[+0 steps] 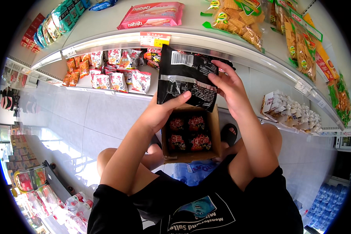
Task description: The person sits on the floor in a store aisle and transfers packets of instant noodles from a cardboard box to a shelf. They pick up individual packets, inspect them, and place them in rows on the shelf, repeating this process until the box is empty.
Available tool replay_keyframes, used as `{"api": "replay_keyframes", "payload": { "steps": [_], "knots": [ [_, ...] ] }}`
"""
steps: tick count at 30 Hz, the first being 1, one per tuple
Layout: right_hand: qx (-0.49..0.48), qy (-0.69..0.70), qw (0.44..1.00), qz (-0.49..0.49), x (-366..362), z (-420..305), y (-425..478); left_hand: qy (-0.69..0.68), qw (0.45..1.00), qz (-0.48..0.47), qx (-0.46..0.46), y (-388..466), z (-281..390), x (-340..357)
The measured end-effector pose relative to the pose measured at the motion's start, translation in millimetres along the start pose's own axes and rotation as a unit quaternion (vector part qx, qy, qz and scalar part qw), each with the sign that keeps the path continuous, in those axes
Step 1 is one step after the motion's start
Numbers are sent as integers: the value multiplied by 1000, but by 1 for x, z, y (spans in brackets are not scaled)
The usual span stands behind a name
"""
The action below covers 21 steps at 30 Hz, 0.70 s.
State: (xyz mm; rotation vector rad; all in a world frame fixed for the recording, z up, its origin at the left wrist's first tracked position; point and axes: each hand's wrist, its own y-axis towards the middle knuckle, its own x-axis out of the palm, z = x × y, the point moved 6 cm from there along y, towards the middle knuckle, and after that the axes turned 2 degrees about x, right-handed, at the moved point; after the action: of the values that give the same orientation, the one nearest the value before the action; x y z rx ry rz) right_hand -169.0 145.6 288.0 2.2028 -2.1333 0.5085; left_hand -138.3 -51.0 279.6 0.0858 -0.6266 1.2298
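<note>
A black plastic snack packet (pixel 188 79) is held up in front of the shelves, its back with a barcode and small print facing me. My left hand (pixel 166 109) grips its lower left side, the thumb lying across the front. My right hand (pixel 229 84) holds its right edge, thumb and fingers near the upper corner. Below the packet, an open cardboard box (pixel 215 134) stands between my knees, with several black packets with red lettering (pixel 190 131) inside. The packet hides part of the lower shelf.
Small snack bags (pixel 117 80) lie on the lower shelf. A pink wafer pack (pixel 152 14) and clear bags of snacks (pixel 239 20) rest on the upper shelf (pixel 193 36). A carton of white packets (pixel 289 111) is at right. Wrapped blue bottles (pixel 193 172) stand beneath the box.
</note>
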Motion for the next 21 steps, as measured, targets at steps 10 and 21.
{"api": "replay_keyframes", "payload": {
  "steps": [10, 21],
  "knots": [
    [-95, -61, 981, -157, 24, -8, -6, 257, 958, -75, -107, 6, -10, -13],
    [49, 77, 995, -28, 4, 9, 1, 58, 996, 60, -30, 8, 23, -29]
  ]
}}
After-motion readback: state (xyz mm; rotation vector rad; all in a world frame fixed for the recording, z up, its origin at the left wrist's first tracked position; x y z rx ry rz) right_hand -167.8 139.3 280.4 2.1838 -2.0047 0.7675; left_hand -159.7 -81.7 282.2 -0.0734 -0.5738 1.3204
